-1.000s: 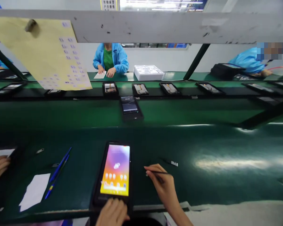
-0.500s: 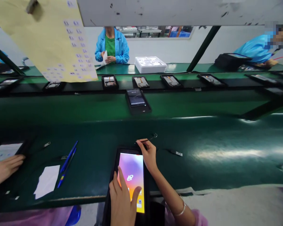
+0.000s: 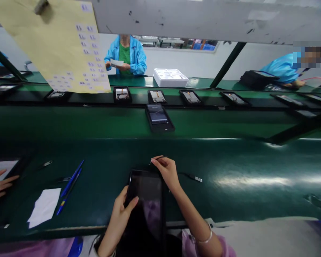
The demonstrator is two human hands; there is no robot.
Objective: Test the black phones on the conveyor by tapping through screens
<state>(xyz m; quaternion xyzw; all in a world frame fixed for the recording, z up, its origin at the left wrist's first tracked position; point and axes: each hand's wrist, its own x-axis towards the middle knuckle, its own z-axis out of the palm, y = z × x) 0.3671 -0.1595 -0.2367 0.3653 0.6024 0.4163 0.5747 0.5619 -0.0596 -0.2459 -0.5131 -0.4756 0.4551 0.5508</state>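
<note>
A black tablet (image 3: 147, 200) with a dark, reflective screen stands out over the near table edge in front of me. My left hand (image 3: 123, 210) grips its left side, thumb on the front and fingers behind the edge. Beyond its top right corner, my right hand (image 3: 167, 169) pinches a thin dark wire-like piece (image 3: 157, 158) between thumb and fingers. A small pale tip shows below the pinch; the rest of the piece is hidden by the hand. A short dark cable with a metal plug (image 3: 195, 177) lies right of that hand.
Blue pens (image 3: 71, 184) and white paper (image 3: 45, 207) lie left, near a co-worker's hand (image 3: 0, 184). A lit device in a black tray (image 3: 159, 117) sits ahead, before a line of opened devices (image 3: 190, 96). A yellow sheet (image 3: 56, 46) hangs overhead; people work opposite.
The tablet's screen has gone from a bright colourful display to dark. My left hand has moved from over the screen to its left edge. The right hand stays near the top corner, still pinching.
</note>
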